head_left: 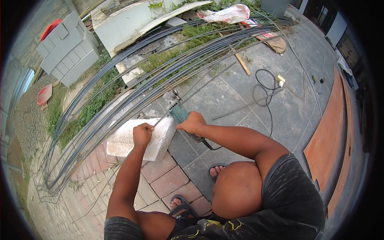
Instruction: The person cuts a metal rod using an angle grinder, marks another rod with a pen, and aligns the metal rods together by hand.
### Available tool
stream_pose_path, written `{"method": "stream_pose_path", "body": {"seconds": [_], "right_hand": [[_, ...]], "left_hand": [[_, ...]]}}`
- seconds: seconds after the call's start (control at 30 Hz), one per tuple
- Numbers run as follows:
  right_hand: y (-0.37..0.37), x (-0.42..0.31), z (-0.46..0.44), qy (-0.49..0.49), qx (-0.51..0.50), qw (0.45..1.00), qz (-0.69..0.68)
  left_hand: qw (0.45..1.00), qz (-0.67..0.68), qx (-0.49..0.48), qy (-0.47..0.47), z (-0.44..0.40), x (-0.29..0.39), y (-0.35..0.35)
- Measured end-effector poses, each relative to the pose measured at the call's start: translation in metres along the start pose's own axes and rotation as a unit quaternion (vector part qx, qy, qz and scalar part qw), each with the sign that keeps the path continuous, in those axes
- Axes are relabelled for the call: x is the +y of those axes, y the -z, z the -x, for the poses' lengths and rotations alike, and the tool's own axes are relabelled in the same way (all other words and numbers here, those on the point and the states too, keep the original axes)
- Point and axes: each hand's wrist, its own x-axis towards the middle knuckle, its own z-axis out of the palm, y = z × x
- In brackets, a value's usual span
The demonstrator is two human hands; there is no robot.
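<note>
My right hand [193,122] is wrapped round the body of a green angle grinder [179,112], its head pointing away from me. My left hand [143,133] pinches a thin steel rod [161,120] that runs up toward the grinder's head. Where rod and disc meet is too small to make out. Beneath the rod and my left hand lies a rough white block [160,138] on the paving. Just beyond the grinder, a long bundle of steel rods [132,96] curves across the ground.
A black cord [270,116] trails from the grinder to a pale plug connector [281,80] on the grey tiles. Orange-brown boards [328,132] lie at right. Grey stacked boxes [71,52] and a white panel [132,20] stand behind the rods. A wooden strip [243,65] lies nearby.
</note>
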Motion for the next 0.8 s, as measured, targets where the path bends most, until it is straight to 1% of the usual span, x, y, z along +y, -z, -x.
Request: {"method": "stream_pose_path", "body": {"seconds": [0.8], "right_hand": [[0.0018,-0.0023,0.0025,-0.009,0.0,1.0,-0.014]], "left_hand": [[0.999,-0.032,0.014,0.018,-0.0003,0.0005,-0.0037]]}}
